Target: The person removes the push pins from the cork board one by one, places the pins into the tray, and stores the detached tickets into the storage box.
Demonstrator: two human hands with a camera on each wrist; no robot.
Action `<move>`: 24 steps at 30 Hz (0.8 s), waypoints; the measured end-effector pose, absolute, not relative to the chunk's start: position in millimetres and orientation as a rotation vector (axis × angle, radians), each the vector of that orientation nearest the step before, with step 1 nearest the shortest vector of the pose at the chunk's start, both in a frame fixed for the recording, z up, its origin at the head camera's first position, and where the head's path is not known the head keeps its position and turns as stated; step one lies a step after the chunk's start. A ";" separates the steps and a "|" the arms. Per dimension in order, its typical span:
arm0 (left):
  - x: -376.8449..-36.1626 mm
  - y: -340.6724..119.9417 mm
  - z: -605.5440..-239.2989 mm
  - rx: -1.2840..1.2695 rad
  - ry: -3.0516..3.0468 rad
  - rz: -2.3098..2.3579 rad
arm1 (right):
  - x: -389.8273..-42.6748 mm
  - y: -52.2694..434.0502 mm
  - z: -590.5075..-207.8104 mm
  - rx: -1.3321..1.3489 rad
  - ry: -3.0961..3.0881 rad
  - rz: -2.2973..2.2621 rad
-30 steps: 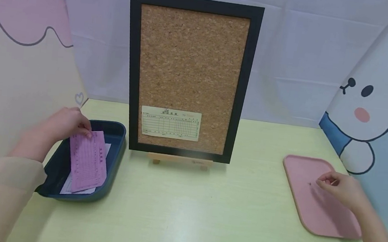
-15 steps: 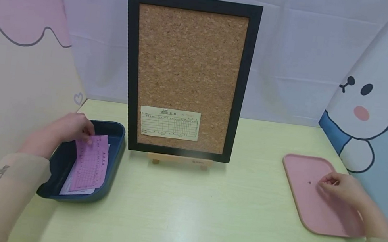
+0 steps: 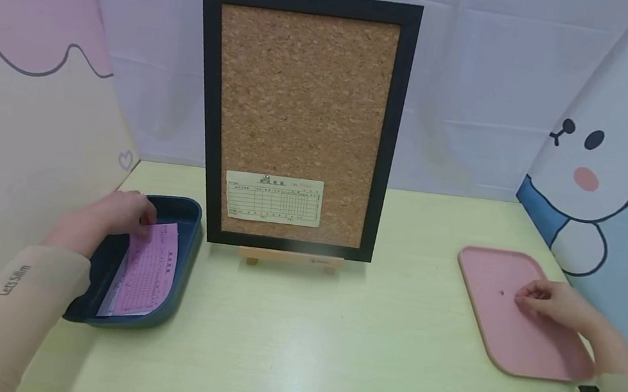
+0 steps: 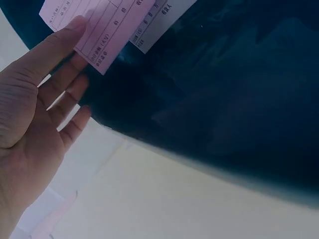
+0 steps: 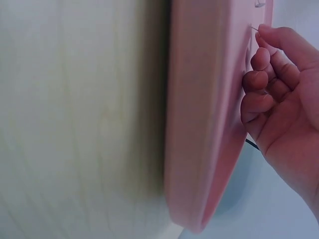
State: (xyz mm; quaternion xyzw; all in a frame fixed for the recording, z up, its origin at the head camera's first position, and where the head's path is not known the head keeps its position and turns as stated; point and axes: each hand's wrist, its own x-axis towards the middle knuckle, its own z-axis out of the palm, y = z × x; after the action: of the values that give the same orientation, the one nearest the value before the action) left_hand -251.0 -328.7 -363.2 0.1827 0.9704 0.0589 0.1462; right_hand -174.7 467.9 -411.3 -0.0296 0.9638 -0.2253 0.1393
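Observation:
My left hand (image 3: 124,213) is inside the dark blue bin (image 3: 186,272) and pinches the top edge of a pink printed receipt slip (image 3: 151,268). In the left wrist view the thumb lies on the pink slip's face, with fingers behind it. Below it is a white slip (image 4: 152,31), mostly covered. Over the pink tray (image 3: 501,262) my right hand (image 3: 560,306) pinches a pushpin with its thumb and forefinger; only the pin's thin needle (image 5: 254,28) shows in the right wrist view. Another small pin (image 3: 501,293) lies on the tray beside the fingertips.
A black-framed corkboard (image 3: 302,97) leans on a wooden stand (image 3: 291,258) at the back. A pale form slip (image 3: 273,199) is pinned low on its left side. Printed cloth walls enclose the light wooden table (image 3: 297,343).
My left hand has shifted slightly right and down, and the pink slip has moved right with it, covering more of the white slip. The right hand has barely moved.

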 end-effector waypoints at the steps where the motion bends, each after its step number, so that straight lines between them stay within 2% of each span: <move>1: -250.2 -327.5 -363.4 0.517 2.784 0.179 | -174.6 467.7 -410.9 -0.087 2.782 -0.654; 9: -251.2 -324.8 -364.8 0.551 2.825 0.160 | -174.2 469.6 -412.5 -0.111 2.771 -0.662; 17: -249.3 -317.6 -349.2 0.600 3.025 0.026 | -174.2 469.7 -406.5 -0.129 2.812 -0.641; 24: -241.7 -297.6 -333.4 0.490 3.064 0.081 | -173.5 458.2 -387.3 -0.142 2.889 -0.560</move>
State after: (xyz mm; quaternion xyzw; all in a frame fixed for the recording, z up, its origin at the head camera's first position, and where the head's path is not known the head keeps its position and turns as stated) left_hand -241.7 -297.6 -333.4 0.1579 0.9869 0.0261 0.0187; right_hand -173.5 458.2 -387.3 -0.0481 0.9759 -0.1890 0.0975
